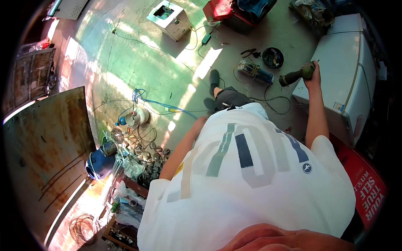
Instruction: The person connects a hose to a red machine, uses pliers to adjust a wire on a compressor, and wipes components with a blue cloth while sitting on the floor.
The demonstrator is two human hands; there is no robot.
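Note:
My right hand [312, 79] is raised at the right, its fingers wrapped round a dark olive-green cordless drill [295, 76]. The drill's thick dark end points left, over the floor beside a white refrigerator [335, 62]. Low at my left hip is my left hand [201, 122], mostly hidden by the edge of my white shirt, so its fingers do not show. A blue hose [167, 104] runs across the floor close to it.
A round black tray [273, 57] of small parts and a corded blue-and-clear device [255, 71] lie ahead. Farther off are a white box [169, 23] and a red case [218, 11]. Cables cross the floor. Leftward stand a rusty metal sheet [50, 146] and a blue container [99, 163].

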